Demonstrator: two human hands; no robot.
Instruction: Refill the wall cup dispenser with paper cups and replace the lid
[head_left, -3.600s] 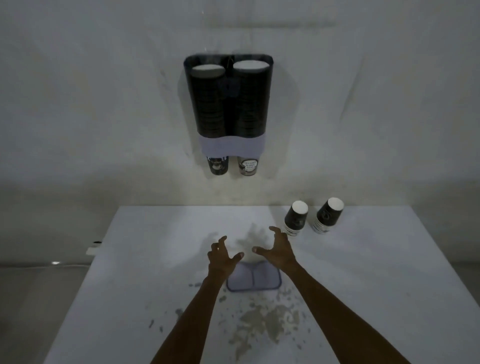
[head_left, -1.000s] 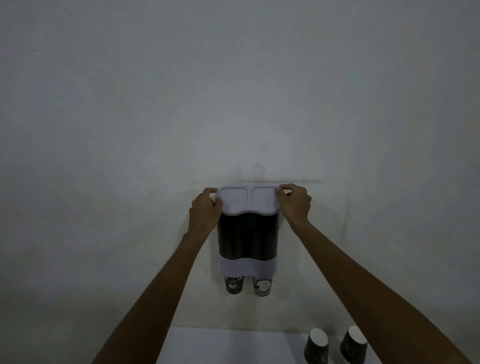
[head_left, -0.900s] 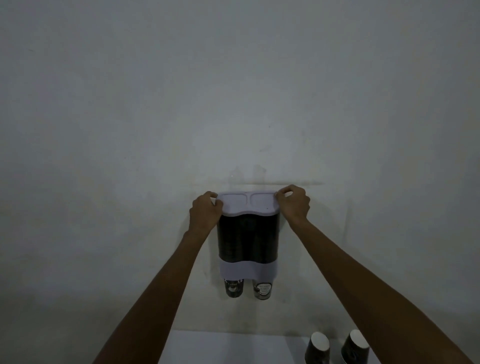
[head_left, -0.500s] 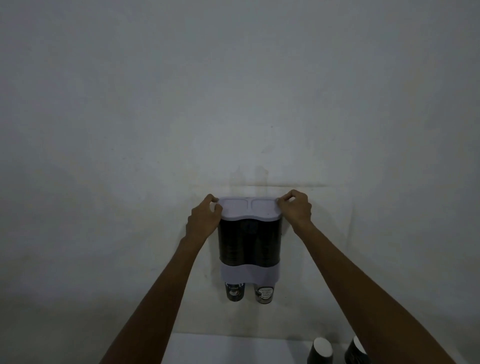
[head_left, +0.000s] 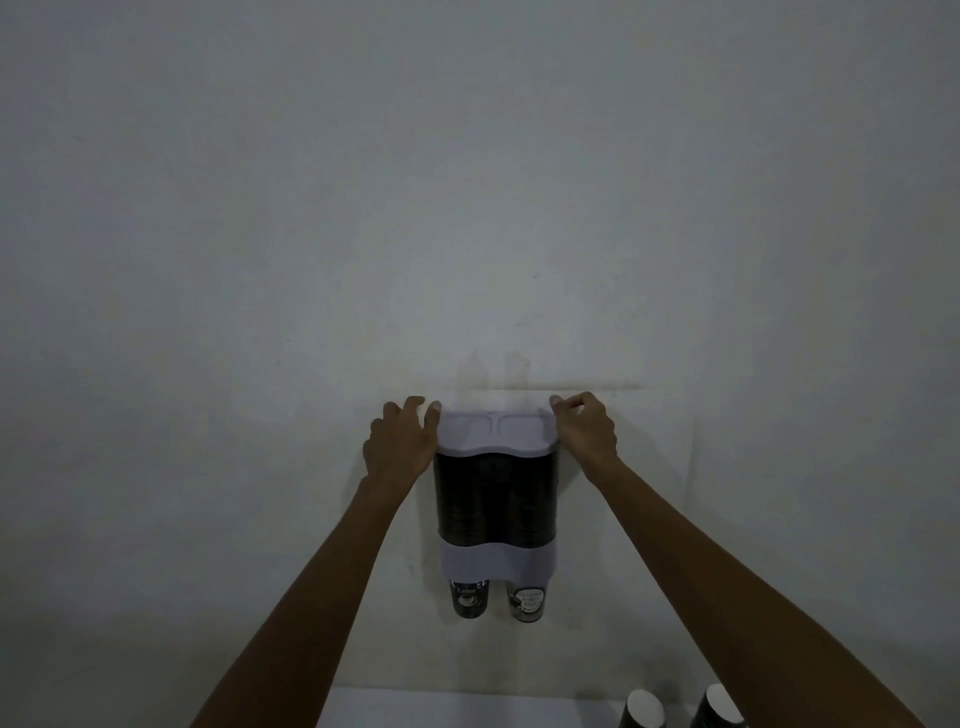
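Note:
The wall cup dispenser (head_left: 496, 499) has two dark tubes full of stacked paper cups and a pale lower band. One cup (head_left: 470, 600) pokes out under the left tube and another cup (head_left: 527, 603) under the right. The pale lid (head_left: 496, 434) sits flat on top of the tubes. My left hand (head_left: 400, 441) is beside the lid's left edge, fingers spread and pointing up, thumb near the edge. My right hand (head_left: 584, 434) has its curled fingertips on the lid's right rear corner.
Below, the far edge of a white table (head_left: 441, 712) shows at the bottom of the view. Two loose dark paper cups (head_left: 641, 709) (head_left: 719, 709) stand on it at the lower right, under my right forearm. The plain wall surrounds the dispenser.
The lid came up from the table and now lies on the dispenser top. In the last half second my left fingers have loosened and spread away from the lid's edge.

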